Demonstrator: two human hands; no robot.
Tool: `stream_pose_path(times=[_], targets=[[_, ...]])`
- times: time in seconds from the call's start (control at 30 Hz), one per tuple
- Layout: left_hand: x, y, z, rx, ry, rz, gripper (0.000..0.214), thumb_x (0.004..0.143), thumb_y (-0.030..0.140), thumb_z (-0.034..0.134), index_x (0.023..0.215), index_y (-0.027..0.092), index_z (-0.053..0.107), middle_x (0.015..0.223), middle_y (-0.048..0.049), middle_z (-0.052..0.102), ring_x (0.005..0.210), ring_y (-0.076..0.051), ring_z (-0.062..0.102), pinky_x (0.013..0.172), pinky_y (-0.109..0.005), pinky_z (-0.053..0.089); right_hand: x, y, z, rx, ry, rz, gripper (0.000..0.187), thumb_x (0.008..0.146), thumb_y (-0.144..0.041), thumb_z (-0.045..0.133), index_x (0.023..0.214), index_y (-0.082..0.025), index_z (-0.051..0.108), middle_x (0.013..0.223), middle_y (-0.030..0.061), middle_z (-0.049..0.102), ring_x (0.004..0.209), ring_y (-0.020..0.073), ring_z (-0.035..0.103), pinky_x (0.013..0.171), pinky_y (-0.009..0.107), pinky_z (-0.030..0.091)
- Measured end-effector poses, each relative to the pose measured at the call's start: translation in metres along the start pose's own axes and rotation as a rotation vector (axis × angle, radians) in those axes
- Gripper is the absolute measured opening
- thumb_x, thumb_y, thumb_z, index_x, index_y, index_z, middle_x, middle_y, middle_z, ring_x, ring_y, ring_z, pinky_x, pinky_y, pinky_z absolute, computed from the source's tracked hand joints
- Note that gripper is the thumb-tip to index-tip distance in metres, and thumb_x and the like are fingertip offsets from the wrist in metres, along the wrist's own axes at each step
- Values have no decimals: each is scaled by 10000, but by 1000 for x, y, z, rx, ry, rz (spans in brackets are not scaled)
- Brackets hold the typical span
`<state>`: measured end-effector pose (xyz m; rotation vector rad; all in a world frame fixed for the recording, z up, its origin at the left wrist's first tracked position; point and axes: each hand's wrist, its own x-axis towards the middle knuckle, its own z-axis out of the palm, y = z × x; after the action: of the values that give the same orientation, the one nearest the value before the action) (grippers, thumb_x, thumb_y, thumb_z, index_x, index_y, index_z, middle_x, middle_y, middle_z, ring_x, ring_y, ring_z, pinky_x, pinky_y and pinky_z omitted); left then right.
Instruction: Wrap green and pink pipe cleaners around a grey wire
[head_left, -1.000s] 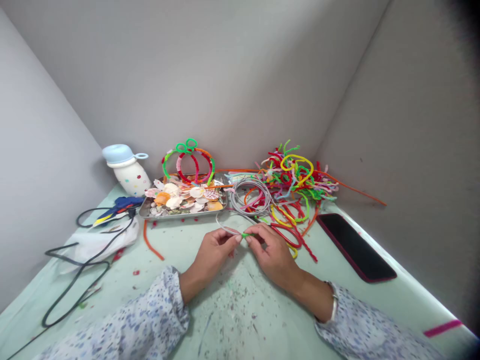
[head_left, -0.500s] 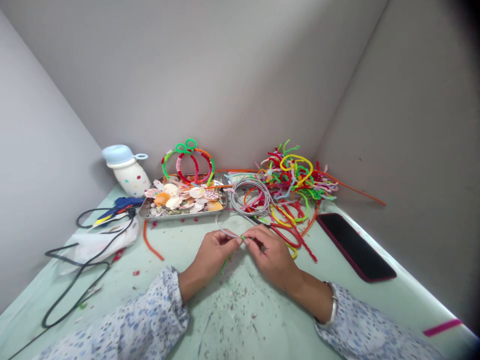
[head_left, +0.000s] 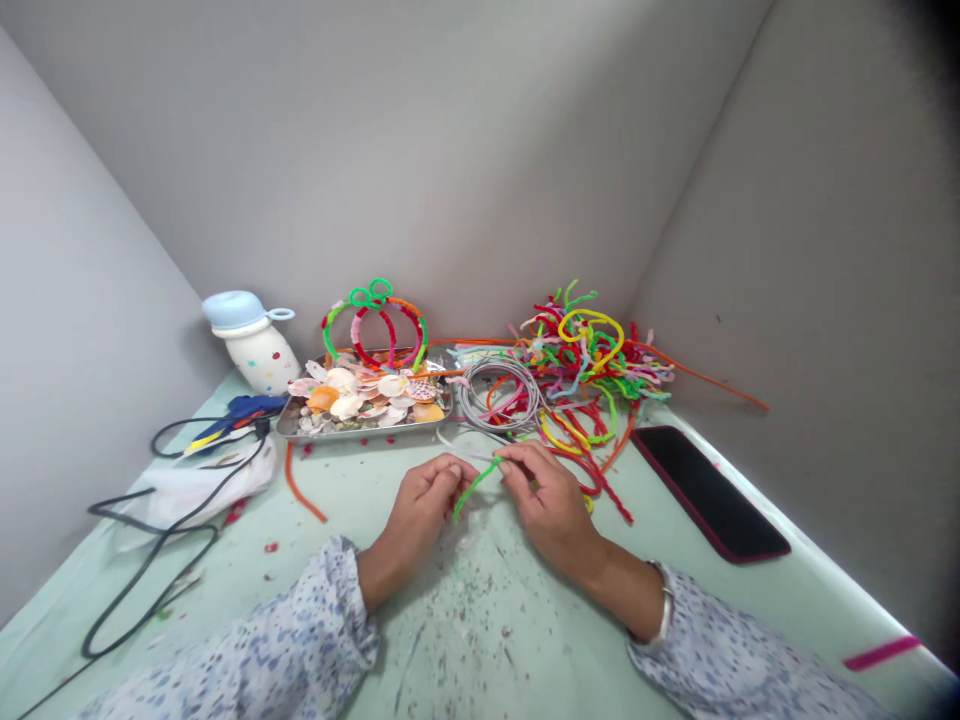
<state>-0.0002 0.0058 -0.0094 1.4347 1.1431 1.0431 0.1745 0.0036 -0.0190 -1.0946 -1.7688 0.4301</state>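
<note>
**Green stem pinched at the top, tail leaning left**

So, head view, the only one here, and I'm using the coil of grey wire (head_left: 464, 398) as my landmark. The green fuzzy stem (head_left: 472, 492) sits on the wearer's side of the coil, between the two hands. The right hand (head_left: 551, 505), nearer side and to the right of the coil, has thumb and fingers pinched on the stem's upper end. From there its long axis slants down and left, away from the coil, so the loose tail ends up closer to the left hand (head_left: 415, 503). That one's nearer side and left of the coil, fingers curled in. A thin wire strand (head_left: 448, 442) runs by its fingertips, but honestly I can't tell if it's gripping anything.
</note>
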Motion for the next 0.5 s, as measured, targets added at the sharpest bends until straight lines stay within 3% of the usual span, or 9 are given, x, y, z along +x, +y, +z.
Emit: stream_pose_path(times=[0.1, 0.17, 0.23, 0.37, 0.5], targets=[[-2, 2, 0, 187, 196, 217, 114, 850, 238, 529, 897, 168, 606, 751, 7, 532, 618, -105, 499, 566, -211, 405, 1, 1, 0, 4, 7, 11, 148, 916, -181, 495, 1001, -211, 613, 939, 38, 625, 915, 182, 582, 816, 302, 459], [-3, 3, 0, 292, 328, 385, 142, 826, 170, 556, 963, 189, 587, 910, -16, 523, 655, -93, 507, 604, -215, 432, 1, 1, 0, 4, -1, 3, 153, 915, -176, 495, 1005, -213, 613, 946, 36, 624, 920, 179, 583, 822, 301, 462], [-3, 4, 0, 364, 378, 488, 211, 814, 118, 561, 1005, 203, 590, 1011, -33, 495, 646, -76, 499, 602, -213, 449, 1, 0, 0, 5, -9, -9, 159, 912, -171, 496, 1008, -214, 615, 950, 36, 624, 921, 178, 586, 824, 300, 465], [-2, 0, 0, 407, 279, 509, 234, 811, 104, 592, 1010, 219, 636, 1121, -51, 502, 621, -53, 519, 575, -201, 476, 0, -2, 0, 17, -42, -29, 160, 914, -175, 495, 1004, -213, 622, 948, 42, 624, 912, 179, 591, 807, 298, 473], [0, -4, -1, 419, 185, 504, 131, 827, 159, 618, 934, 210, 673, 1059, -45, 559, 625, -63, 544, 548, -190, 467, 0, -4, -1, 34, -76, -45, 166, 919, -177, 489, 1003, -213, 627, 949, 47, 620, 911, 179, 589, 810, 304, 475]])
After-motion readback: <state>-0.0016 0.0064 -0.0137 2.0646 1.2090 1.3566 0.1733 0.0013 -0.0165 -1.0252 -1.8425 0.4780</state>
